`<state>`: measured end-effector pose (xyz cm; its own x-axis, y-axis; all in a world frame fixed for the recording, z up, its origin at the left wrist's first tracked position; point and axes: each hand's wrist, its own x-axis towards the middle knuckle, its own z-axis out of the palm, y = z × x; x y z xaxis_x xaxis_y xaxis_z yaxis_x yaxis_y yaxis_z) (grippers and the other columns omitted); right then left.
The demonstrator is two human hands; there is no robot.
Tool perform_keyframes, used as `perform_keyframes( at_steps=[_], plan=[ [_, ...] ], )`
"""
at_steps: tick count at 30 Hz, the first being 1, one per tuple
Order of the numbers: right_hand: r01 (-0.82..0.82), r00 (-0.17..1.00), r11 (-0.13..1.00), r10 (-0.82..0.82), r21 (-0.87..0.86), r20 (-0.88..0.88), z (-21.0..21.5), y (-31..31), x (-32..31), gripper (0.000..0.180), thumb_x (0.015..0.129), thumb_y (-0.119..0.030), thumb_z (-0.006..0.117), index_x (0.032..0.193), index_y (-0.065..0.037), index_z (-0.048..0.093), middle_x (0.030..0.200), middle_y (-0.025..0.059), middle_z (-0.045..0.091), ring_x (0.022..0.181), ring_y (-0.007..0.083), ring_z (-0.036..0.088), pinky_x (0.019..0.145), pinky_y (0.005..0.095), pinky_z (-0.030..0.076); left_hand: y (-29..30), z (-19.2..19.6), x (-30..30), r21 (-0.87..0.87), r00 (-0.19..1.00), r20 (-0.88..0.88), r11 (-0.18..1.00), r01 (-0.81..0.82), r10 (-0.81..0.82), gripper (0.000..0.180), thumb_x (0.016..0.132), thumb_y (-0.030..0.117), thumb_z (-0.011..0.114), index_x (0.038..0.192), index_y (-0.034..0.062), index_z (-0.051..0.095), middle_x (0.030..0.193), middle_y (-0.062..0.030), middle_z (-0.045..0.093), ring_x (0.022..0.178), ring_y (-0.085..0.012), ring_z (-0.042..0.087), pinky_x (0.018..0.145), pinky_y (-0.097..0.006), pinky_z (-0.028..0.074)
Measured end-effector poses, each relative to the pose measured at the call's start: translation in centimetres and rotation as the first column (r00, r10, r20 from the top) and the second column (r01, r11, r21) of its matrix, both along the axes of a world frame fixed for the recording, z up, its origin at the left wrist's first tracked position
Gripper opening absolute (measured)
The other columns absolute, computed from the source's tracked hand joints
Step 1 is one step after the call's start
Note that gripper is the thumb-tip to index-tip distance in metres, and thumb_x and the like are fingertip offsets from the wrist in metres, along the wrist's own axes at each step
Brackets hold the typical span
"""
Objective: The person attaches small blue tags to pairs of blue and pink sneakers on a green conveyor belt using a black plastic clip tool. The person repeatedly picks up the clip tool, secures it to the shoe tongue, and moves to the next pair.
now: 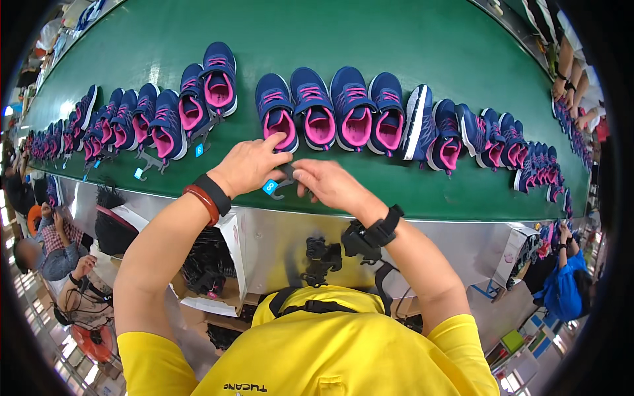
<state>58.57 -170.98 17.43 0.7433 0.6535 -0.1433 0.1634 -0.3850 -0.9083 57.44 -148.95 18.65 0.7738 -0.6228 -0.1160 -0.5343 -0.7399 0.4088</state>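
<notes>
A navy sneaker (273,99) with pink laces and lining lies at the left end of the middle group, heel toward me. My left hand (254,166) is closed at its heel, a finger reaching into the pink opening. Just below that heel is a black plastic shoe hanger (286,177) with a blue square sticker (269,187). My right hand (330,185), slightly blurred, pinches the hanger's right side. Close to the right of this sneaker stands a matching sneaker (312,99), with others beside it. My fingers partly hide the hanger's join with the heel.
Rows of similar sneakers (169,125) with hangers run left along the green work surface (396,33); more sneakers (448,132) run right. Below the metal edge stands a carton of black hangers (210,257). Co-workers are at the far left and right, one in a blue shirt (564,290).
</notes>
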Motion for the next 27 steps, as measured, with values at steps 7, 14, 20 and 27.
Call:
perform_keyframes(
  at_steps=[7,14,20,27],
  plan=[
    [-0.044,0.671,0.883,0.372,-0.467,0.642,1.2,-2.2,5.4,0.015,0.078,-0.009,0.058,0.092,-0.009,0.064,0.091,0.0073,0.061,0.089,0.0247,0.058,0.076,0.0361,0.047,-0.3,1.1,-1.3,0.134,0.929,-0.17,0.941,-0.31,0.33,0.045,0.077,-0.001,0.056,0.119,0.0133,0.059,0.094,-0.0163,0.06,0.083,-0.0387,0.062,0.07,-0.048,0.048],
    [-0.188,0.571,0.864,0.484,-0.468,0.663,1.2,-0.7,6.6,0.007,0.075,-0.016,0.063,0.082,-0.012,0.064,0.083,0.0027,0.059,0.091,0.0202,0.054,0.077,0.0332,0.041,0.3,-0.4,-1.8,-0.007,0.905,-0.23,0.929,-0.369,0.358,0.048,0.074,-0.006,0.052,0.119,0.01,0.059,0.097,-0.0192,0.064,0.087,-0.04,0.062,0.075,-0.048,0.049],
    [-0.209,0.506,0.862,0.499,-0.461,0.704,1.2,0.8,7.0,0.007,0.074,-0.018,0.065,0.076,-0.012,0.065,0.079,0.0017,0.058,0.089,0.0186,0.052,0.078,0.0316,0.039,0.5,0.4,-1.8,0.028,0.875,-0.286,0.916,-0.4,0.391,0.043,0.075,-0.005,0.053,0.116,0.0074,0.061,0.1,-0.0201,0.065,0.089,-0.0404,0.062,0.078,-0.048,0.05],
    [-0.156,0.485,0.784,0.591,-0.601,0.644,0.3,1.9,6.5,0.007,0.073,-0.019,0.066,0.075,-0.013,0.068,0.079,0.0018,0.06,0.09,0.0203,0.052,0.08,0.0338,0.037,-0.6,1.4,-1.6,0.0,0.853,-0.319,0.9,-0.436,0.413,0.04,0.077,-0.007,0.054,0.114,0.0055,0.062,0.103,-0.0191,0.064,0.093,-0.0396,0.061,0.08,-0.045,0.05]
  ],
)
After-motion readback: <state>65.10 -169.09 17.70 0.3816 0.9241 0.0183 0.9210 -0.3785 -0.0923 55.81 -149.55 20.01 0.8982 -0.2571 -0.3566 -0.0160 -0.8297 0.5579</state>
